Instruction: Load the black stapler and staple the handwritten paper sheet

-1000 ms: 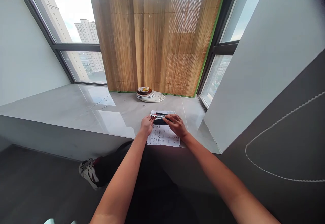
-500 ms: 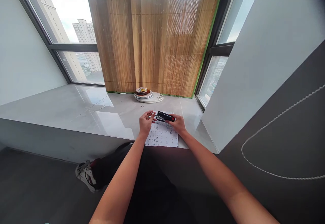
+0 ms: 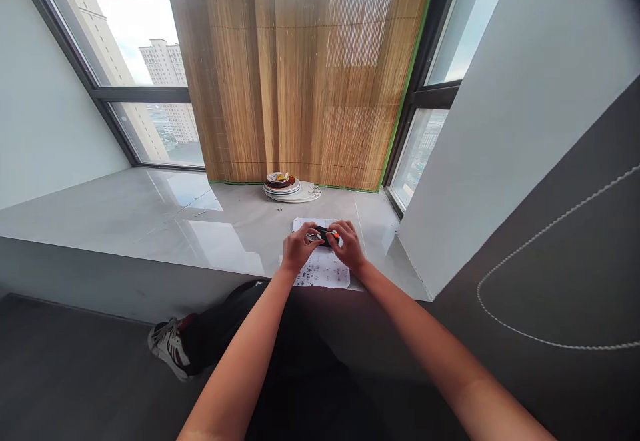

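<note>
A small black stapler (image 3: 327, 236) with a red-orange spot at its right end is held between my two hands, over the sheet of paper. My left hand (image 3: 298, 249) has its fingers closed around the stapler's left end, where a bit of metal shows. At the other end, my right hand (image 3: 349, 246) grips it with bent fingers, hiding part of the body. Beneath lies a white sheet of paper (image 3: 324, 273) with rows of dark handwriting, near the front edge of the sill.
Behind the paper, a stack of plates (image 3: 283, 189) stands on the glossy tiled sill (image 3: 240, 218), against a bamboo blind (image 3: 305, 88). Tiny bits (image 3: 279, 209) lie before the plates. A beaded cord (image 3: 520, 254) hangs at right.
My left hand has moved right and closed onto the stapler's left end. The stapler has come slightly lower and turned, and my right hand's fingers have shifted over it.
</note>
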`<move>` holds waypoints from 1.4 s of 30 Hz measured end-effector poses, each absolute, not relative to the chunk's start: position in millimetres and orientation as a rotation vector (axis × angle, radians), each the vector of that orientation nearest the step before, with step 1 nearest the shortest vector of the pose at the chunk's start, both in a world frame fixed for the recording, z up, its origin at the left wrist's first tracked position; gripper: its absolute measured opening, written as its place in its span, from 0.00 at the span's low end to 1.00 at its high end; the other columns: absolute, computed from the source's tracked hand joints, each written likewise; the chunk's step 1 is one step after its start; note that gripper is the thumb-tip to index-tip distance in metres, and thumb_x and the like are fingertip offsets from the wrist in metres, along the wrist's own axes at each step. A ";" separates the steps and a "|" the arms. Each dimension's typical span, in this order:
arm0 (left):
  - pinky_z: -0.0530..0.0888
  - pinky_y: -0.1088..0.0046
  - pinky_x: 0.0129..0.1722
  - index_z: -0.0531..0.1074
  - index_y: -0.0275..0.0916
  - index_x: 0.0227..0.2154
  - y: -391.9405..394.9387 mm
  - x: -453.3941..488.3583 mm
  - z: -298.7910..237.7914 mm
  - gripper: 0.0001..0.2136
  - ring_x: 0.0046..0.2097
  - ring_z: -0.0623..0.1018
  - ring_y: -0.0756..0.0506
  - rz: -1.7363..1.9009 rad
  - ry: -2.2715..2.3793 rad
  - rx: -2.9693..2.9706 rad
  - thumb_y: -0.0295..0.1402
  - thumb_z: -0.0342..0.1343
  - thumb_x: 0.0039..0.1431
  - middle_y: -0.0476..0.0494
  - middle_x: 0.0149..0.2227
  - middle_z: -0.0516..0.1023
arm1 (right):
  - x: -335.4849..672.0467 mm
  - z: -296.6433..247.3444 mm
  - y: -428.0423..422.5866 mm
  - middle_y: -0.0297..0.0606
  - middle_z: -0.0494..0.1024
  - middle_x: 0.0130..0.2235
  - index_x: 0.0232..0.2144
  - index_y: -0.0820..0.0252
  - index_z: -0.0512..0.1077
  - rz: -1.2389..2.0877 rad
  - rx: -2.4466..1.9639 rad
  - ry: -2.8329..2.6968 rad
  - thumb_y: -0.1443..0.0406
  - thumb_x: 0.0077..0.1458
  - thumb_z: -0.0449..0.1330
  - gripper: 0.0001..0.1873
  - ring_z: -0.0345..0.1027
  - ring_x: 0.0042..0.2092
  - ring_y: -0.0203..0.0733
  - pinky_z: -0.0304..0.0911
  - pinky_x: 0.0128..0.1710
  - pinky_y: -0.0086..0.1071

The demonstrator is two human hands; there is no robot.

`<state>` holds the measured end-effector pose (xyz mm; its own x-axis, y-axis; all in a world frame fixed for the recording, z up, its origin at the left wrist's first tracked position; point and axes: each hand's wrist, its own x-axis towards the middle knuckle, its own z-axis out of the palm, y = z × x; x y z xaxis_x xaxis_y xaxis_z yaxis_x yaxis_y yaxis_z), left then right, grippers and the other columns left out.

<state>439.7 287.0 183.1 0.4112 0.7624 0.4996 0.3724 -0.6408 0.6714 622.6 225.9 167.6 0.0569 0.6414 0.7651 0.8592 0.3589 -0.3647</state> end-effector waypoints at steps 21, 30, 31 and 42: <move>0.71 0.75 0.33 0.73 0.46 0.48 284.3 447.4 170.4 0.12 0.33 0.81 0.49 1.254 0.862 2.553 0.26 0.61 0.64 0.50 0.42 0.85 | 618.1 163.4 227.6 0.41 0.82 0.47 0.49 0.52 0.76 -0.262 -0.970 -1.819 0.65 0.67 0.61 0.10 0.73 0.49 0.48 0.72 0.50 0.47; 0.68 0.75 0.30 0.73 0.45 0.45 283.7 446.6 171.6 0.08 0.30 0.81 0.49 1.341 0.851 2.580 0.28 0.62 0.65 0.50 0.38 0.84 | 621.4 161.0 229.1 0.40 0.83 0.46 0.49 0.51 0.75 -0.226 -0.963 -1.794 0.66 0.68 0.60 0.09 0.74 0.48 0.48 0.73 0.49 0.47; 0.68 0.75 0.30 0.73 0.45 0.45 283.6 446.5 172.1 0.07 0.30 0.81 0.50 1.365 0.842 2.569 0.29 0.62 0.66 0.50 0.38 0.84 | 622.0 160.7 229.2 0.40 0.83 0.46 0.49 0.51 0.75 -0.225 -0.967 -1.788 0.66 0.68 0.60 0.09 0.75 0.48 0.48 0.73 0.49 0.47; 0.68 0.76 0.29 0.71 0.46 0.43 284.4 443.2 176.5 0.08 0.27 0.78 0.51 1.444 0.833 2.491 0.31 0.63 0.65 0.52 0.36 0.83 | 628.2 161.4 227.3 0.40 0.84 0.48 0.51 0.50 0.77 -0.343 -0.941 -1.854 0.69 0.70 0.57 0.13 0.75 0.47 0.46 0.75 0.47 0.44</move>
<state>443.2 284.4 176.5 0.3848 0.5289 0.7565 0.3900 -0.8360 0.3861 628.2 227.3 161.4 -0.2096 0.4538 0.8661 0.7339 0.6583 -0.1673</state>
